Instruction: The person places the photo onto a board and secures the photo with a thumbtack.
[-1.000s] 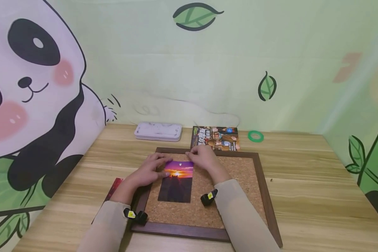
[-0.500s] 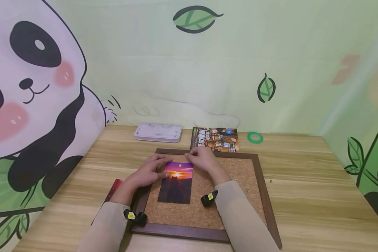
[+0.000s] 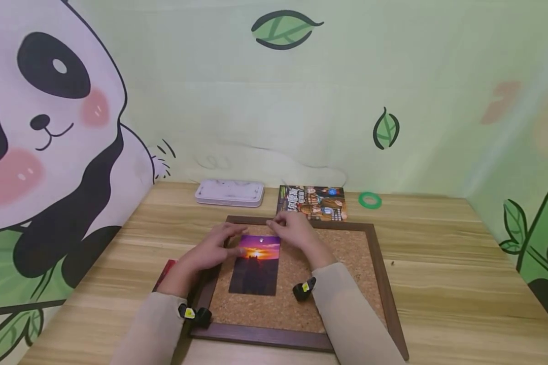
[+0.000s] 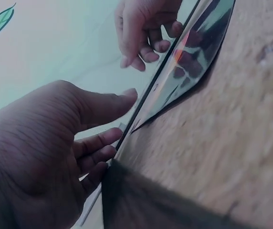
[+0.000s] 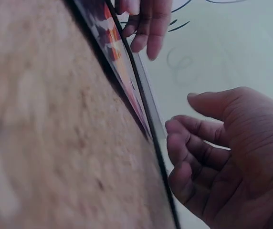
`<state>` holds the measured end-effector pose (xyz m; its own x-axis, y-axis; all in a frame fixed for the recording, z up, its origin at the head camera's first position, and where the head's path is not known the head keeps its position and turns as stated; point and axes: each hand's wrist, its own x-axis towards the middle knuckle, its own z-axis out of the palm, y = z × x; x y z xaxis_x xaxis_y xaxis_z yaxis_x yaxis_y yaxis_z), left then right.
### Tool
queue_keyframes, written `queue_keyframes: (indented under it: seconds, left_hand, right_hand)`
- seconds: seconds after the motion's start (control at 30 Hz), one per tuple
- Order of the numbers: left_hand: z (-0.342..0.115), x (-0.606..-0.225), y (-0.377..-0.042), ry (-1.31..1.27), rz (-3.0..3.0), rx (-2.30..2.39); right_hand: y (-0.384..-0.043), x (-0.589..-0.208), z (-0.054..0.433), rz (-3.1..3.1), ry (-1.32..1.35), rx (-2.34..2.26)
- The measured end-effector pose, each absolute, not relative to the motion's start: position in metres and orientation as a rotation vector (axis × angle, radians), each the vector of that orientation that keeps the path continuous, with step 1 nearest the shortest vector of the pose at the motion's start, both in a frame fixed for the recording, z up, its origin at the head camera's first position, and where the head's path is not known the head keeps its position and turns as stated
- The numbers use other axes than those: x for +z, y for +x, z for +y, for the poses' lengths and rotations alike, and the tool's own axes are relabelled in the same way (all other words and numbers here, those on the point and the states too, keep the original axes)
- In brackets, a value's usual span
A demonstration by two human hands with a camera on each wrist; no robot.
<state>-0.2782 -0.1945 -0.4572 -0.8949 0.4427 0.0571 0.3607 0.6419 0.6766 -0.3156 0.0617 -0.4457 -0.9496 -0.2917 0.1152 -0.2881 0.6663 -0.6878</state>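
A sunset photo (image 3: 254,274) lies on a cork board (image 3: 297,309) in a dark wooden frame, a small pale pin (image 3: 262,240) at its top middle. At the photo's upper left is my left hand (image 3: 210,248), thumb over its left edge in the head view and fingers reaching past the corner. My right hand (image 3: 294,230) is by the upper right corner, its fingers loosely bent. Between its thumb and fingertips a gap shows in the right wrist view. Seen from both wrists, the photo (image 4: 196,57) bows up off the cork.
Behind the board, a pale tin case (image 3: 230,192), a printed booklet (image 3: 312,202) and a green tape roll (image 3: 370,199) lie on the wooden table (image 3: 443,284). A red card (image 3: 166,271) shows partly beside my left forearm. A panda-printed backdrop (image 3: 329,121) closes off the rear.
My left fingers have eased slightly back off the photo's upper left corner. My right hand and the photo stay nearly where they were; the head view has tilted up slightly.
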Motion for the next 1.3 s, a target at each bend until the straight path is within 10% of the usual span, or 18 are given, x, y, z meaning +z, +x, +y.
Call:
queue_keyframes:
  seconds: [1.3]
  left_hand:
    - [-0.28,-0.418,-0.277,0.506,2.697,1.265]
  right_hand:
    - [-0.265,-0.373,0.131,2.933,-0.703,-1.027]
